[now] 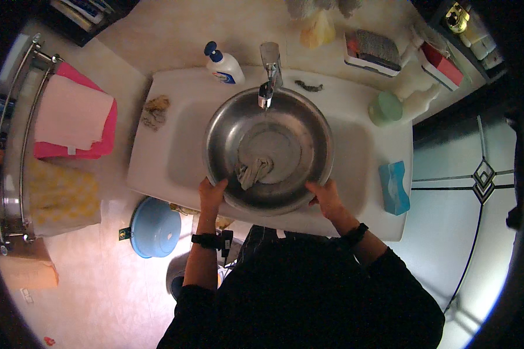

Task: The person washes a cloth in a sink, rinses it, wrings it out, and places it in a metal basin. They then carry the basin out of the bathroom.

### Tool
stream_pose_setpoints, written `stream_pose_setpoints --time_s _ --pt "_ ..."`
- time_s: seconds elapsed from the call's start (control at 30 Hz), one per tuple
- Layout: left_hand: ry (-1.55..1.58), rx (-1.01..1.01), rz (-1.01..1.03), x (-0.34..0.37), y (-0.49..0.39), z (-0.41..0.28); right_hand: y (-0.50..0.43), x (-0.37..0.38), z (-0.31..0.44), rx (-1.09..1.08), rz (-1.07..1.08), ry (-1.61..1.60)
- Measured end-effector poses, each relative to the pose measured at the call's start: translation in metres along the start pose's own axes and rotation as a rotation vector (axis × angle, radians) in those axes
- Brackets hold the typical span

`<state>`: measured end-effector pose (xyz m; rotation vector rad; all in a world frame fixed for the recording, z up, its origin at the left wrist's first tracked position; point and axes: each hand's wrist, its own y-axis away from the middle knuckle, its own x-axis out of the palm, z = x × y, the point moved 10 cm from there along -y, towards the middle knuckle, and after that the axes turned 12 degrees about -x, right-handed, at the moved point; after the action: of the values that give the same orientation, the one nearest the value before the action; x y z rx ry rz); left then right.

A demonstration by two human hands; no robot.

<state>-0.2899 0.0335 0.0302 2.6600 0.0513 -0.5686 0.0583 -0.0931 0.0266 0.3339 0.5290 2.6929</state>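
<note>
A round stainless steel basin [284,118] rests in or over the white washbasin [183,135], beneath the chrome faucet [270,65]. Inside it lies a crumpled wet grey-beige cloth [255,171], at the lower left of the bottom, in what looks like shallow water. My left hand [211,194] grips the near left rim of the basin, thumb over the edge. On the near right rim, my right hand [325,196] holds on in the same way. The fingers beneath the rim are mostly hidden. Neither hand touches the cloth.
Along the washbasin's edge stand a white pump bottle [226,67], a green cup [385,108] and a blue box [394,187]. A scouring pad [156,112] lies at the left corner. Towels [74,113] hang at left; a blue plastic basin [156,227] is lower left.
</note>
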Motion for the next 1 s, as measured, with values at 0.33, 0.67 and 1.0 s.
stream_pose_setpoints --time_s 0.33,0.67,1.0 --pt "0.025 -0.035 -0.052 -0.003 -0.002 0.015 -0.005 0.002 0.005 -0.086 0.137 0.097" --pt "0.039 -0.03 -0.014 -0.001 0.024 -0.025 -0.012 -0.014 -0.008 -0.124 -0.027 0.24" --pt "0.082 0.158 0.073 0.008 0.012 -0.025 -0.007 -0.014 -0.009 -0.111 -0.12 0.146"
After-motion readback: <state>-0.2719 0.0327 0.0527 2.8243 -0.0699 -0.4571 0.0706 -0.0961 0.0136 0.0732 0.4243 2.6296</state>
